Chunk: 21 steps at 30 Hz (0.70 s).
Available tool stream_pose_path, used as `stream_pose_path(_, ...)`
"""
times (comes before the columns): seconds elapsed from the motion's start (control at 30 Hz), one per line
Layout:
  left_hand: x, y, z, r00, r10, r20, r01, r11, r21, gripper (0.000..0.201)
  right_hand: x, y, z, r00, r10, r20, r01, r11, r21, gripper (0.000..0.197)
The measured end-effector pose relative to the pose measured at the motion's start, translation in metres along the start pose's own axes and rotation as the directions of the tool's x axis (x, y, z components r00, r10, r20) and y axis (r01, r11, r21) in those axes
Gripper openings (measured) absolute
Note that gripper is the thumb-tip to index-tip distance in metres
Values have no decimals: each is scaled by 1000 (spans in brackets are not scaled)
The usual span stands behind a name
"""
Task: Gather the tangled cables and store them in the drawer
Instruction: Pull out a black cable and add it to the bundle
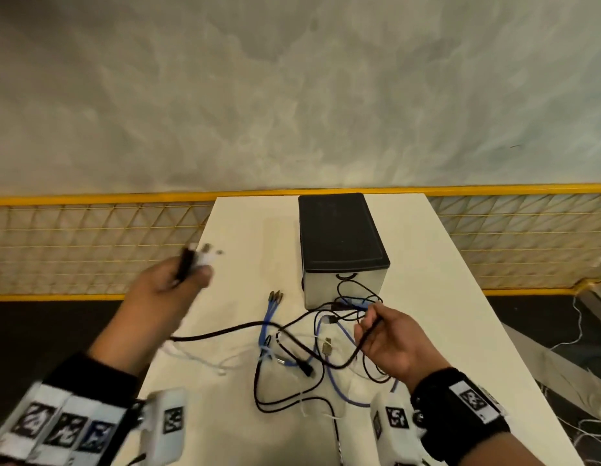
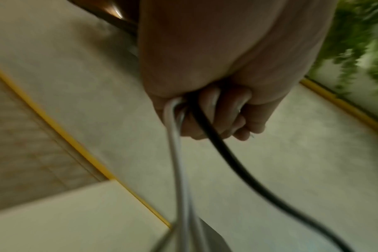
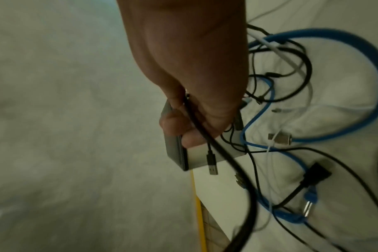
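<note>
A tangle of black, blue and white cables [image 1: 302,351] lies on the white table [image 1: 426,264] in front of a small drawer box [image 1: 339,243] with a black top; its drawer front is shut. My left hand [image 1: 178,277] is raised over the table's left edge and grips the ends of a black cable [image 2: 207,129] and white cables [image 2: 173,129], which hang down to the pile. My right hand [image 1: 386,334] pinches a thick black cable [image 3: 196,122] just in front of the box, above the blue cable [image 3: 356,102] loops.
A yellow wire-mesh fence [image 1: 90,243] runs behind the table. Grey concrete floor [image 1: 292,95] lies beyond it. More white wires [image 1: 588,428] trail on the floor at the right. The box stands at the table's far middle.
</note>
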State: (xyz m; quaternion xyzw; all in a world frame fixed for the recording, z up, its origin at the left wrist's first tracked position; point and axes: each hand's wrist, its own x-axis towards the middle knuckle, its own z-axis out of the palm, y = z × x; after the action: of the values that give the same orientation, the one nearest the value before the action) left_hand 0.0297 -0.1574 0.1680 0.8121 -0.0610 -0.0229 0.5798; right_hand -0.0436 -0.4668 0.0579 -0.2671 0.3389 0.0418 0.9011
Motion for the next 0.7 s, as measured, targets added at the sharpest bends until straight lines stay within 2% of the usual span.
stream_pose_path(0.07, -10, 17, 48, 978, 145, 151, -166, 977, 138, 25, -3, 9, 11, 997, 35, 63, -31, 997, -70, 29)
stream_pose_path(0.13, -17, 21, 102, 923, 189, 335, -262, 946, 190, 27, -8, 16, 19, 991, 50, 124, -34, 991, -129, 27)
stream_pose_path(0.17, -17, 16, 126, 907, 180, 382, -272, 940, 204, 27, -13, 18, 24, 986, 52, 159, -29, 989, -144, 26)
stream_pose_path(0.23, -14, -2, 159, 900, 147, 410, -254, 941, 221, 26, -21, 22, 32, 976, 42, 215, -12, 990, -138, 32)
stream_pose_path(0.3, -13, -18, 174, 904, 92, 418, -175, 971, 165, 16, -25, 21, 34, 972, 27, 233, -8, 997, -82, 33)
stream_pose_path(0.37, -13, -28, 177, 892, 70, 447, -129, 986, 103, 18, -27, 18, 31, 973, 28, 227, -5, 995, -100, 28)
stream_pose_path(0.43, -15, -30, 173, 860, 55, 507, -103, 993, 66, 11, -23, 17, 27, 981, 68, 182, -45, 991, -129, 28)
stream_pose_path(0.5, -18, -33, 158, 784, 30, 619, -119, 988, 103, 10, -14, 14, 21, 989, 90, 119, -80, 993, -88, 30)
stream_pose_path(0.57, -26, -44, 134, 644, -55, 763, -131, 975, 180, 18, -3, 3, 12, 998, 54, 39, -54, 998, -15, 35)
stream_pose_path(0.63, -34, -62, 102, 510, -170, 843, -110, 959, 260, 20, 9, -10, 2, 999, 23, -36, -21, 999, 34, 33)
stream_pose_path(0.67, -36, -71, 86, 480, -226, 848, -116, 941, 317, 19, 12, -14, -1, 998, 20, -63, -17, 999, 43, 29)
stream_pose_path(0.7, -37, -77, 71, 479, -270, 835, -132, 919, 373, 19, 15, -16, -3, 997, 21, -78, -18, 999, 36, 26)
